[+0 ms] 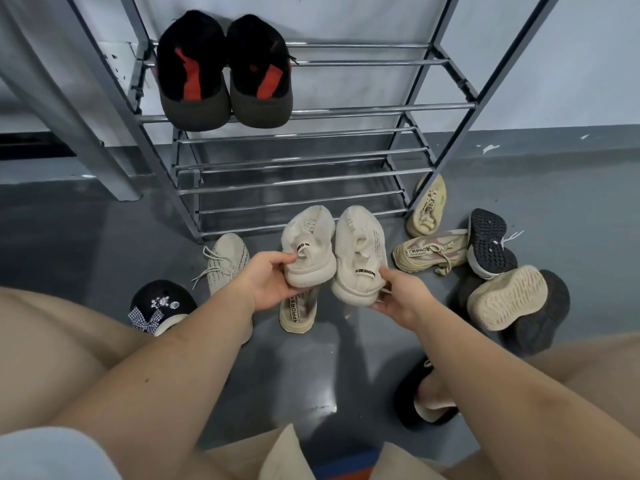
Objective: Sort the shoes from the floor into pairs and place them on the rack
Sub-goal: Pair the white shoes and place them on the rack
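Left hand (273, 280) grips one cream shoe (308, 249) by the heel; right hand (398, 294) grips its mate (360, 254). Both are held off the floor, rack (304, 140) at 12 o'clock.

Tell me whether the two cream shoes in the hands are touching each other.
Touching. The head view shows the left cream shoe and the right cream shoe pressed side to side, with no floor visible between them midway.

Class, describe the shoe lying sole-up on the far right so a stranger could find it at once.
Start at the metal rack and move to the floor pile right of it. Nearest the viewer lies a dark shoe with a beige-soled shoe upside down on it. Unlike the navy-soled shoe beside it, its sole is pale.
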Tool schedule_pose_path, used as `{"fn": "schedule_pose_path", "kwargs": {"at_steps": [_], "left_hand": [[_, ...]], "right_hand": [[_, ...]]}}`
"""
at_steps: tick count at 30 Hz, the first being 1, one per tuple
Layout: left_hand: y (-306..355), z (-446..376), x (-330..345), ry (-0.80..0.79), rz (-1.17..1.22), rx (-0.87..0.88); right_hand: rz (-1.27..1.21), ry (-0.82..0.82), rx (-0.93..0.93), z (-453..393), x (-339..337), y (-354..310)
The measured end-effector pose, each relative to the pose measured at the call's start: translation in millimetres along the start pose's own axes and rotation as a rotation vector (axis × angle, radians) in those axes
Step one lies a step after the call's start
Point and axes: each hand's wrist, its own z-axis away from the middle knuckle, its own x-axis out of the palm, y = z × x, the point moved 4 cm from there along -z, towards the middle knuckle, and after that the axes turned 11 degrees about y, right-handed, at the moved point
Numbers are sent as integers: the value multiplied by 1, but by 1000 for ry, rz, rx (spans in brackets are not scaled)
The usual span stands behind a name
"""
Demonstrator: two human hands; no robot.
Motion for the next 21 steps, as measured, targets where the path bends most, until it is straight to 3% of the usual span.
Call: {"fn": "schedule_pose_path", "kwargs": {"at_steps": [5, 21], "left_hand": [[7, 6, 14, -66, 55, 16], [3, 28, 67, -265, -65, 47]], "right_hand": [[-54, -40, -40, 9, -4, -14], [-96, 61, -206, 44, -63, -58]]}}
